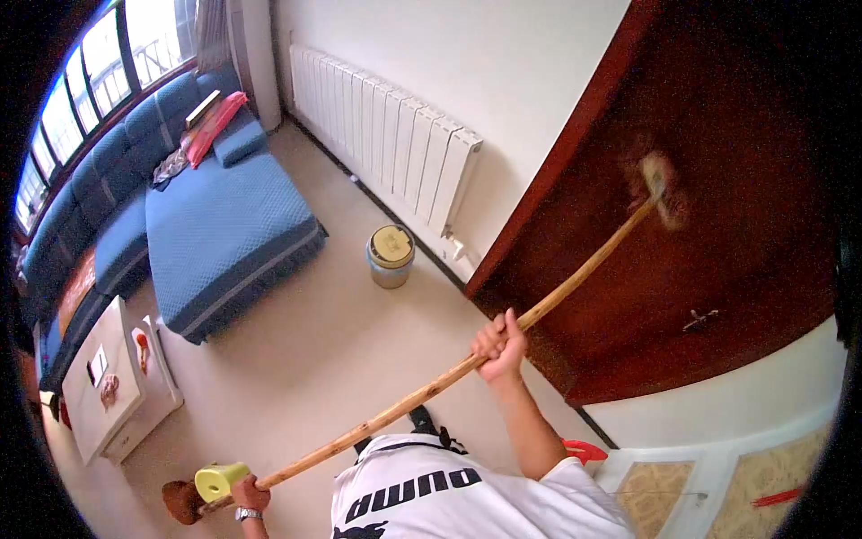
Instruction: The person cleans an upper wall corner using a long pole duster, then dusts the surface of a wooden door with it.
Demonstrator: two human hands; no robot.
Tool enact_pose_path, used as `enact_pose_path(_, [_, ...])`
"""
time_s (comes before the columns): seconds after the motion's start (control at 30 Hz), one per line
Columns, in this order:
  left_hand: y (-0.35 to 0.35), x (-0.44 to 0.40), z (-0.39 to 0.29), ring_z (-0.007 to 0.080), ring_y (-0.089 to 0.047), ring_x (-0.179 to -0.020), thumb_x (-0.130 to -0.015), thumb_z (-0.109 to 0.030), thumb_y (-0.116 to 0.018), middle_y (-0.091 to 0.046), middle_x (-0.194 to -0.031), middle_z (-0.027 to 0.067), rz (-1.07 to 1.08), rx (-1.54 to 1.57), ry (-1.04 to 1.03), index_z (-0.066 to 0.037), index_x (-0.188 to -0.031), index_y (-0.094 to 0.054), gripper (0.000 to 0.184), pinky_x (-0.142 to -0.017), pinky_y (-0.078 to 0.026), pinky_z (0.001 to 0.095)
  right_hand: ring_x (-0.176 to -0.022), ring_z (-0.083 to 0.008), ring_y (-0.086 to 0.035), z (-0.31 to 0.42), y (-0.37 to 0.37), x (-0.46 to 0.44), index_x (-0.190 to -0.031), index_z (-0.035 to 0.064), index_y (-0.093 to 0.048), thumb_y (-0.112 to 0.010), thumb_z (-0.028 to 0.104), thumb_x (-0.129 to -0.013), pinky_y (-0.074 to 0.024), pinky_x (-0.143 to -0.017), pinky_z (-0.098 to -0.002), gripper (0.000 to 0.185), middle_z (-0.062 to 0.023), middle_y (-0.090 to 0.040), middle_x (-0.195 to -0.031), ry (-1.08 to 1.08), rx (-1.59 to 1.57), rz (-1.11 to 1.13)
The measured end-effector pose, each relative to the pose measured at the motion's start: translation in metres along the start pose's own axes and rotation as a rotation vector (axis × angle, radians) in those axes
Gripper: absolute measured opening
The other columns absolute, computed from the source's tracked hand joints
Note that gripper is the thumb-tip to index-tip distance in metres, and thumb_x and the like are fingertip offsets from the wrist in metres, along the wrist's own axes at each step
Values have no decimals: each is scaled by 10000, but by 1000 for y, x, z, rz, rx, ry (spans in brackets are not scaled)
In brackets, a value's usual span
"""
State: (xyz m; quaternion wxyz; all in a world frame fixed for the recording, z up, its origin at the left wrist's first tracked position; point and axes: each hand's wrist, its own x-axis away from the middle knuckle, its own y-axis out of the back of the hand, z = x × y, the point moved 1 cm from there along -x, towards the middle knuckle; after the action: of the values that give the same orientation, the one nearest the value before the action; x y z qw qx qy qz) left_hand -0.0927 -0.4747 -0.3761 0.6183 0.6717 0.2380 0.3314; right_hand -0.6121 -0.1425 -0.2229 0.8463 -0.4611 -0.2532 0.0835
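A long, slightly bent wooden pole [404, 404] runs diagonally from lower left to upper right. My right hand [501, 346] is wrapped round its middle, with the thumb along the wood. Near the lower end my left hand [250, 492], a watch on its wrist, is closed round the same pole. At the far end a pale, shaggy head [660, 184] is smeared by motion. It is in front of or against the dark red door [575, 296]; I cannot tell whether it touches.
A white radiator [386, 126] lines the wall, with a lidded bin [391, 256] on the floor nearby. The blue sofa [233, 234] and a low table [108, 386] stand left. Beside my left hand are a yellow-green object [215, 482] and a brown rounded one [182, 501].
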Motion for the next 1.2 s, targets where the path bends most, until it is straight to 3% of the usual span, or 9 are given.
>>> enact_pose_path(0.17, [100, 17, 30, 334, -553, -514, -494, -230, -710, -541, -520, 132, -25, -234, 17, -105, -527, -525, 226, -470, -428, 439, -346, -83, -210, -78, 111, -14, -600, 164, -379, -430, 332, -908, -251, -397, -249, 355, 65, -230, -430, -202, -93, -281])
enact_pose_path(0.27, [155, 19, 51, 323, -570, -539, -505, -233, -719, -563, -547, 135, -67, -308, -1, -96, -549, -572, 206, -491, -438, 415, -362, -87, -230, -102, 102, -3, -596, 165, -373, -429, 311, -900, -278, -429, -252, 342, 64, -238, -436, -298, -114, -322])
enact_pose_path(0.4, [222, 7, -3, 300, -581, -581, -556, -229, -695, -583, -591, 89, -99, -154, -63, -187, -779, -661, 230, -538, -451, 404, -380, -89, -246, -118, 104, -2, -590, 165, -357, -434, 276, -884, -288, -456, -257, 323, 63, -235, -437, -337, -167, -279])
enact_pose_path(0.47, [188, 18, 43, 299, -573, -576, -571, -211, -677, -590, -612, 76, -39, -281, -46, -248, -851, -663, 283, -530, -444, 417, -378, -89, -239, -126, 106, -3, -593, 168, -360, -437, 260, -875, -280, -452, -257, 307, 61, -231, -437, -347, -156, -356])
enact_pose_path(0.7, [140, 62, 93, 364, -546, -567, -516, -209, -689, -534, -548, 154, -95, -353, 143, -84, -536, -491, 235, -495, -424, 435, -371, -93, -236, -166, 101, 5, -607, 170, -380, -456, 257, -864, -287, -453, -262, 281, 58, -228, -428, -429, -130, -340])
enact_pose_path(0.83, [116, 95, 128, 377, -542, -567, -505, -235, -713, -529, -547, 176, -94, -381, 196, -76, -551, -490, 278, -540, -440, 465, -372, -96, -238, -187, 92, 14, -602, 168, -382, -461, 252, -854, -286, -440, -265, 277, 54, -240, -428, -473, -130, -307])
enact_pose_path(0.9, [82, 110, 178, 342, -599, -709, -531, -291, -666, -628, -712, 126, 35, -425, 310, -126, -718, -589, 260, -633, -441, 489, -372, -96, -239, -199, 89, 18, -601, 168, -381, -463, 249, -852, -287, -442, -265, 276, 54, -238, -428, -475, -118, -308])
enact_pose_path(0.93, [149, 91, 104, 368, -626, -794, -749, -342, -591, -643, -859, 198, 371, -361, 347, -64, -984, -622, 365, -667, -498, 448, -373, -95, -239, -206, 88, 19, -600, 169, -379, -466, 246, -850, -288, -444, -264, 276, 54, -237, -428, -479, -110, -306])
enact_pose_path(1.2, [129, 102, 146, 371, -612, -860, -720, -375, -580, -637, -939, 176, 483, -312, 434, -119, -1064, -609, 430, -742, -496, 468, -376, -107, -250, -232, 59, 40, -621, 171, -368, -478, 249, -843, -290, -441, -280, 259, 48, -255, -449, -502, -130, -214])
